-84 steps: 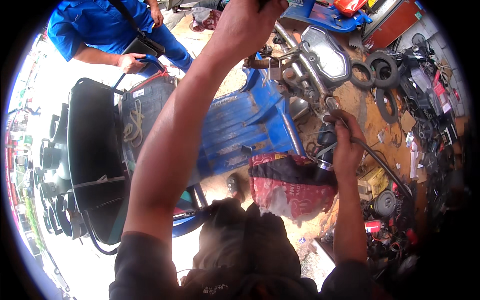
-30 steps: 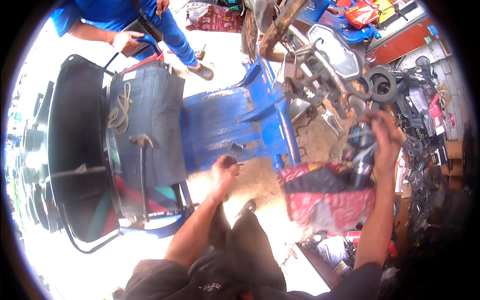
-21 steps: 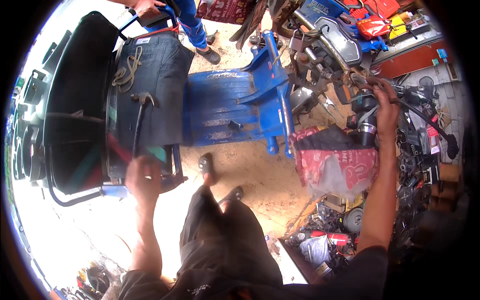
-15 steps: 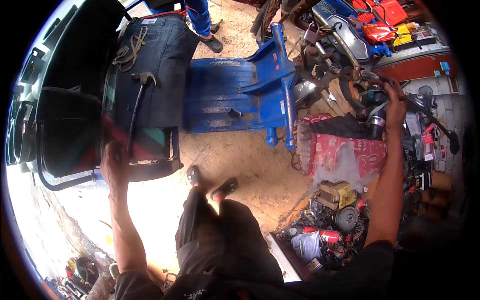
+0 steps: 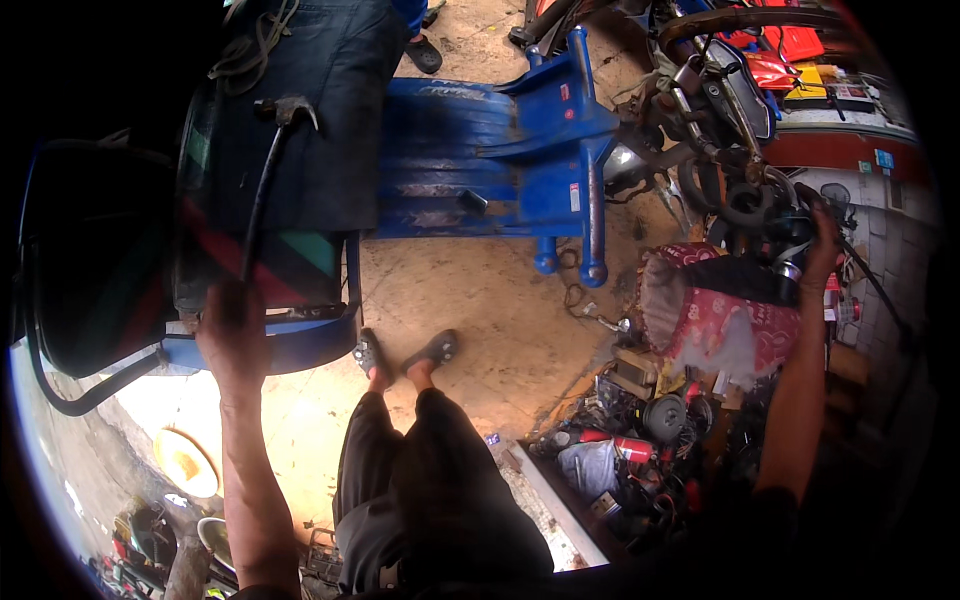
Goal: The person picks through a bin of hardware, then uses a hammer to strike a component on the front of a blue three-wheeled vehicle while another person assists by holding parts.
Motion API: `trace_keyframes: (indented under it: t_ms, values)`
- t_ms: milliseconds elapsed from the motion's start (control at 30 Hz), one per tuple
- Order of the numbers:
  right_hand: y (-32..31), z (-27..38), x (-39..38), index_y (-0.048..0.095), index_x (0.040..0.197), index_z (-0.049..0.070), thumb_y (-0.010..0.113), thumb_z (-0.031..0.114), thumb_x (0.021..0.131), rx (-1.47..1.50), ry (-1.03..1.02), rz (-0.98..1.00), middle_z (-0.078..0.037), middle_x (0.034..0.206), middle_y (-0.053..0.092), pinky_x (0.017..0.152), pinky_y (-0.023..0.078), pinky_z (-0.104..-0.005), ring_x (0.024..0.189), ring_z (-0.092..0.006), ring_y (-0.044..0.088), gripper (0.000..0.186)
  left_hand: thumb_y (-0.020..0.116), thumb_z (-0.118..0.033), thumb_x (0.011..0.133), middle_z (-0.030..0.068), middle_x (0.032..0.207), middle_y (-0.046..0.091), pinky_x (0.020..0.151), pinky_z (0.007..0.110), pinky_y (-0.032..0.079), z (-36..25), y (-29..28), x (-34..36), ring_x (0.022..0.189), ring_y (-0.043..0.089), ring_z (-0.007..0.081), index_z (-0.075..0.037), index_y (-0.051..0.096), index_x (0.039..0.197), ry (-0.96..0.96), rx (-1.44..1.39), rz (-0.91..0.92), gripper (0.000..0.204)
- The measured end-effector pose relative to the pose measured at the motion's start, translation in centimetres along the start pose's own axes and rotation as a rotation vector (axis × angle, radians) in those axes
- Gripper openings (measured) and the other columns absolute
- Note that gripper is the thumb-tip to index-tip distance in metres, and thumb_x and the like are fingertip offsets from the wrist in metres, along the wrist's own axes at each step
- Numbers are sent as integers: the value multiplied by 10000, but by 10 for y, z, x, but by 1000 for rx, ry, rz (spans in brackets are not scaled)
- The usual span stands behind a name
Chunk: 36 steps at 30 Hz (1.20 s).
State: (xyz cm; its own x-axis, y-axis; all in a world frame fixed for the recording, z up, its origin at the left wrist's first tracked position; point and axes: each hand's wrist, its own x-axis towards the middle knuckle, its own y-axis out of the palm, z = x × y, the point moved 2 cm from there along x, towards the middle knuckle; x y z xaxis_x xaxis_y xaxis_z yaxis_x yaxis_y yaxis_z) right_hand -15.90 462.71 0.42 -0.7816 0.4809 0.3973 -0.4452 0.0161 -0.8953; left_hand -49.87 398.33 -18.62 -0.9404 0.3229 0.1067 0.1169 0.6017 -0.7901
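My left hand [image 5: 234,330] is closed at the near edge of a dark seat [image 5: 300,270] with red and green stripes. Its fingers are in shadow. They meet the lower end of a claw hammer [image 5: 262,190]; whether they grip the handle or the seat edge is hidden. The hammer lies on dark denim [image 5: 335,150] draped over the seat, its metal head [image 5: 288,110] away from me. Far to the right, my right hand [image 5: 822,240] curls beside a black cylindrical part with a silver band [image 5: 788,268] and rusty metal bars. What it grips is unclear.
A blue moulded bench-like piece [image 5: 450,150] stands ahead, a small dark item [image 5: 472,203] on it. Red patterned cloth [image 5: 735,330] and a heap of parts [image 5: 640,440] lie right. Another person's foot [image 5: 424,55] is at the back. A metal armrest [image 5: 75,400] curves left.
The view has shifted, so the seat, denim and hammer sit higher in it. My right hand appears farther right and lower. My left hand stays by the seat edge.
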Motion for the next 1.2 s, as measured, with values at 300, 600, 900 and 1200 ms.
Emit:
trace_keyframes:
  t_ms: [300, 600, 900, 1200]
  values:
    - [12, 49, 5, 616, 1120, -32, 451, 136, 929, 129, 60, -55, -107, 1141, 621, 944, 418, -298, 1056, -176, 572, 303, 578, -139, 861, 166, 779, 620, 595, 412, 465, 3, -3, 1, 721, 616, 376, -64, 552, 880, -58, -27, 46, 81]
    - [-33, 90, -52, 421, 1357, 25, 413, 414, 946, 661, 521, -178, -122, 1347, 479, 1078, 253, -346, 1277, -244, 407, 566, 571, -190, 847, 183, 792, 619, 636, 451, 462, 0, -7, 7, 766, 598, 406, -77, 549, 878, -4, 72, 53, 118]
    - [63, 112, -478, 638, 958, 94, 579, 276, 879, 496, 1376, -370, 16, 712, 570, 538, 399, -245, 662, -106, 551, 207, 533, -230, 857, 202, 794, 620, 655, 473, 452, -11, -1, 9, 794, 594, 422, -61, 545, 858, 12, 119, 104, 169]
    - [129, 239, -534, 598, 987, 43, 595, 196, 861, 781, 1515, 34, -54, 886, 605, 645, 464, -297, 746, -144, 580, 198, 542, -222, 846, 199, 799, 620, 685, 457, 451, -19, -9, 6, 795, 590, 419, -54, 545, 840, -30, 108, 129, 169]
